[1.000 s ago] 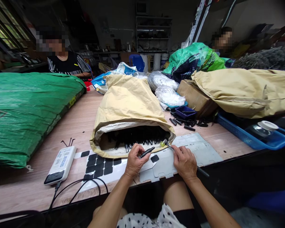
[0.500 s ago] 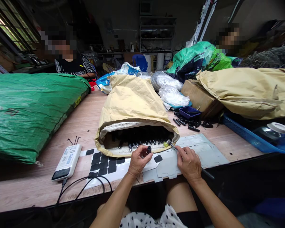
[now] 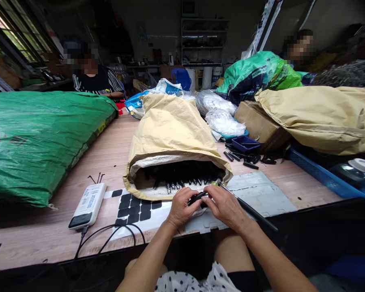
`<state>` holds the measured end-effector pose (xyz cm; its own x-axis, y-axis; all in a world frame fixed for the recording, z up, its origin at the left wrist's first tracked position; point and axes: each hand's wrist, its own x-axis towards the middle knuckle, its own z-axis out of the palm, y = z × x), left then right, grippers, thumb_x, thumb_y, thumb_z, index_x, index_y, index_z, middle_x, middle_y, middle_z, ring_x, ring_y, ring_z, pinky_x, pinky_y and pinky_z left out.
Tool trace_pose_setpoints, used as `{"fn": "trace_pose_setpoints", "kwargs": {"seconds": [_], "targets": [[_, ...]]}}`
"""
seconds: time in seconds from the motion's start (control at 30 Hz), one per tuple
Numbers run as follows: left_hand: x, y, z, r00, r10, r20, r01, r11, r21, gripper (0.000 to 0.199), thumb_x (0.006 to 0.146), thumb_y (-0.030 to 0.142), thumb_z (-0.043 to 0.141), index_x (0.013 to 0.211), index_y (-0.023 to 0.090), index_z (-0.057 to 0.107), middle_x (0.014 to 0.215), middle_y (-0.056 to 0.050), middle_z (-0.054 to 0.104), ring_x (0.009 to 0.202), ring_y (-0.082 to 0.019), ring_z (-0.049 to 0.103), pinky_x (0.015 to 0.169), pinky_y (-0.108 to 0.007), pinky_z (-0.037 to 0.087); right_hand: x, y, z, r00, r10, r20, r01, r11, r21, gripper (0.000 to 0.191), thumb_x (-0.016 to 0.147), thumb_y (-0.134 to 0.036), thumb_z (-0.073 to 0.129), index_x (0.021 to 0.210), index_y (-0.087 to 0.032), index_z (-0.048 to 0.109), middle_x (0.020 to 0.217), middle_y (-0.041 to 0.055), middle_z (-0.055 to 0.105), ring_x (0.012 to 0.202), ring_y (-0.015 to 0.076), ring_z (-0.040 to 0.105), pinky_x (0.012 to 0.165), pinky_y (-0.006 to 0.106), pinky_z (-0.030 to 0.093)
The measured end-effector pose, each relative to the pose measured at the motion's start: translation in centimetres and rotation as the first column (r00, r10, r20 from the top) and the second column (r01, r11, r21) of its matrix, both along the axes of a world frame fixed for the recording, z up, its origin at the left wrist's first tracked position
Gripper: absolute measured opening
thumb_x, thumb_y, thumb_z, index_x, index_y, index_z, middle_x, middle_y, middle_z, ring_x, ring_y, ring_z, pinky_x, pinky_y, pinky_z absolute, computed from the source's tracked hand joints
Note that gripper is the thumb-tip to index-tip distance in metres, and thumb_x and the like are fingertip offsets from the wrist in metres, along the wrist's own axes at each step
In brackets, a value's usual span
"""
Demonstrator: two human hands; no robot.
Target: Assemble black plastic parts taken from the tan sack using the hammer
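Note:
In front of the bag's mouth, my left hand [image 3: 182, 207] pinches a small black cylindrical piece [image 3: 196, 198]. My right hand [image 3: 223, 205] meets it there, its thumb and fingertips closed on the right end of the same piece. A long dark rod [image 3: 255, 213] slants past the right hand, its upper end near a yellow-green bit [image 3: 214, 183] at the bag's lip; whether the hand also grips the rod I cannot tell. The open tan bag [image 3: 173, 134] lies on its side, with several black pen-like parts [image 3: 173, 185] inside.
A green sack [image 3: 45, 142] fills the left. A white power bank [image 3: 88, 205] with cables lies in front of it. To the right are loose black parts [image 3: 251, 165], a purple tray [image 3: 246, 144], a cardboard box [image 3: 261, 125] and a blue basket [image 3: 322, 172]. Two people sit beyond the table.
My right hand has moved left to the black piece, where its fingers now close. The black piece has tilted from upright to nearly level. The rod now shows more of its length beyond the right hand.

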<state>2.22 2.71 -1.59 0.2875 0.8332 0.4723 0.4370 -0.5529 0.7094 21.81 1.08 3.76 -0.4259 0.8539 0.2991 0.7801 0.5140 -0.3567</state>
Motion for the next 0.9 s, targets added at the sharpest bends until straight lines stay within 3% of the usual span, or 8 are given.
{"fn": "trace_pose_setpoints", "kwargs": {"seconds": [0.2, 0.5, 0.63, 0.73, 0.9], "targets": [[0.1, 0.0, -0.4, 0.995, -0.054, -0.079, 0.059, 0.997, 0.059, 0.019, 0.093, 0.031, 0.063, 0.104, 0.018, 0.071, 0.082, -0.005, 0.067, 0.079, -0.019, 0.057, 0.076, -0.033, 0.043, 0.7, 0.5, -0.6, 0.991, 0.04, 0.125, -0.039, 0.999, -0.009, 0.008, 0.101, -0.028, 0.048, 0.1, -0.022, 0.054, 0.094, 0.0048, 0.062, 0.09, 0.0208, 0.056, 0.076, 0.032, 0.041], [0.0, -0.4, -0.1, 0.977, -0.157, -0.145, 0.16, 0.987, 0.009, 0.021, 0.096, 0.03, 0.056, 0.104, 0.018, 0.07, 0.086, -0.008, 0.069, 0.081, -0.021, 0.058, 0.08, -0.036, 0.046, 0.9, 1.2, -2.0, 0.98, 0.179, -0.089, -0.188, 0.977, -0.098, 0.016, 0.098, -0.018, 0.046, 0.083, -0.022, 0.049, 0.085, 0.0028, 0.059, 0.081, 0.0177, 0.052, 0.073, 0.03, 0.04], [0.1, -0.3, 0.0, 0.982, -0.173, -0.071, 0.169, 0.984, -0.06, 0.023, 0.095, 0.028, 0.058, 0.113, 0.02, 0.07, 0.095, -0.008, 0.072, 0.088, -0.021, 0.061, 0.084, -0.035, 0.047, 1.2, 1.1, -1.6, 0.976, 0.151, -0.154, -0.174, 0.974, -0.146, 0.015, 0.1, -0.022, 0.046, 0.085, -0.022, 0.051, 0.084, 0.0014, 0.058, 0.081, 0.0166, 0.053, 0.074, 0.029, 0.041], [0.1, -0.3, 0.0, 0.993, -0.117, 0.01, 0.117, 0.983, -0.143, 0.03, 0.091, 0.028, 0.065, 0.12, 0.021, 0.067, 0.101, -0.007, 0.072, 0.092, -0.021, 0.063, 0.085, -0.034, 0.049, 1.6, 0.9, -1.5, 0.973, 0.108, -0.206, -0.146, 0.973, -0.179, 0.014, 0.1, -0.025, 0.048, 0.088, -0.022, 0.054, 0.083, 0.0003, 0.059, 0.08, 0.0156, 0.055, 0.074, 0.028, 0.042], [-0.1, -0.1, 0.2, 0.99, -0.138, 0.009, 0.137, 0.97, -0.201, 0.021, 0.094, 0.031, 0.059, 0.108, 0.02, 0.071, 0.099, -0.006, 0.073, 0.093, -0.021, 0.064, 0.087, -0.034, 0.047, 2.1, 0.5, -1.8, 0.972, 0.081, -0.221, -0.126, 0.973, -0.195, 0.009, 0.096, -0.027, 0.056, 0.103, -0.021, 0.057, 0.092, 0.0022, 0.062, 0.081, 0.0156, 0.056, 0.075, 0.028, 0.044]]}}
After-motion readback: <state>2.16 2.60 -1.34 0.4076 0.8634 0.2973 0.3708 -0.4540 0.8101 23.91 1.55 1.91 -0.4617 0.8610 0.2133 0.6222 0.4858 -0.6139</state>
